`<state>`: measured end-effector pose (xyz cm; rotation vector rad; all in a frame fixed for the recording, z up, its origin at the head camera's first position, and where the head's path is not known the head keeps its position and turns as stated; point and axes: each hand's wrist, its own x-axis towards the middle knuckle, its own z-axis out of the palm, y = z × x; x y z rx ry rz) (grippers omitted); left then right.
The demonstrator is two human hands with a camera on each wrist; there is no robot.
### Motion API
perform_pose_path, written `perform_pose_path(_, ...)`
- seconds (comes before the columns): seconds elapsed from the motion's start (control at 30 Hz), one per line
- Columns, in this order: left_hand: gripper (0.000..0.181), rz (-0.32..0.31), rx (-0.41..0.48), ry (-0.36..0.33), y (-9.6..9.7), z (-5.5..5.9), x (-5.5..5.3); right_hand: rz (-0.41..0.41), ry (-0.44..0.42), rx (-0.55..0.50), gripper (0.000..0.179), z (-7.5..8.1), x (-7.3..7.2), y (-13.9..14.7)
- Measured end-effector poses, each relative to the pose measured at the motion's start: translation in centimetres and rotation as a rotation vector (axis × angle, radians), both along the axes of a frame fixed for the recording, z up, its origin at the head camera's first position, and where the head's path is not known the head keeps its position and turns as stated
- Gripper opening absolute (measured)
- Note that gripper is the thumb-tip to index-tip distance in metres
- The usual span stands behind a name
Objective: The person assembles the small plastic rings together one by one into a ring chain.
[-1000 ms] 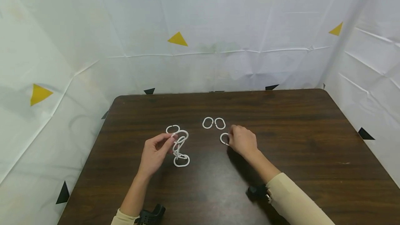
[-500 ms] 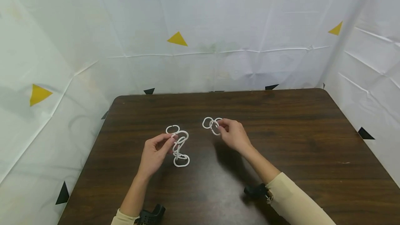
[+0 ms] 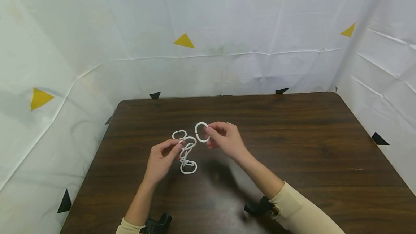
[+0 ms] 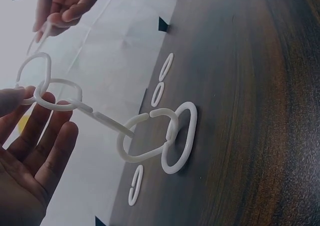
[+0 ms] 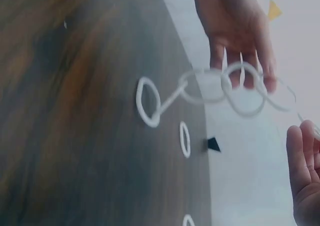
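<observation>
My left hand (image 3: pixel 162 160) pinches the top link of a short chain of white plastic C-shaped links (image 4: pixel 120 148). The chain hangs down, and its lowest link (image 4: pixel 192 131) rests on the table. My right hand (image 3: pixel 227 142) pinches a single white link (image 3: pixel 196 130) between thumb and fingers, its small gap facing the chain. That link is just right of the chain's top, apparently apart from it. A loose link (image 3: pixel 180 130) lies on the table beyond my left fingertips. Two more loose links (image 4: pixel 158 94) are mostly hidden behind my right hand in the head view.
The dark wood-grain table (image 3: pixel 292 136) has rounded far corners. White sheeting (image 3: pixel 247 17) with yellow and black triangles surrounds its back and sides. A black wrist camera (image 3: pixel 260 207) sits on each forearm.
My right hand has picked up the nearest loose link from the table and brought it leftward, up beside the chain. My left hand and the chain have stayed almost still.
</observation>
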<state>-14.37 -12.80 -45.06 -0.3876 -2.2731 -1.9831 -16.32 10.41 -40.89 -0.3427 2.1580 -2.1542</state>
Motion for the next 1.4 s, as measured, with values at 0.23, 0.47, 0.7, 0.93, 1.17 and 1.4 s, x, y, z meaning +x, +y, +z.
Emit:
perform_pose_path(0.23, 0.014, 0.012, -0.034, 0.012, 0.0, -0.6, -0.1, 0.058, -0.025, -0.006, 0.021, -0.2, 0.6, -1.5)
perform_pose_path(0.47, 0.013, 0.003, -0.072, 0.059, 0.4, 0.6, 0.5, 0.02, -0.002, 0.045, 0.02, 0.0, 0.7, -2.2)
perform_pose_path(0.7, 0.012, -0.016, -0.086, 0.088, 0.9, 2.6, 1.4, -0.022, -0.021, 0.088, 0.018, -0.2, 0.7, -2.5)
perform_pose_path(0.93, 0.013, -0.013, -0.082, 0.057, 0.9, 2.7, 1.4, -0.048, -0.03, 0.136, 0.017, 0.1, 0.7, -2.5)
perform_pose_path(1.17, 0.014, -0.016, -0.074, 0.044, 0.7, 2.5, 1.3, -0.053, -0.038, 0.127, 0.016, -0.4, 0.5, -2.3)
perform_pose_path(1.4, 0.014, -0.006, -0.098, 0.031, 0.5, 2.4, 1.3, -0.078, -0.058, 0.058, 0.017, -0.6, 0.3, -2.2)
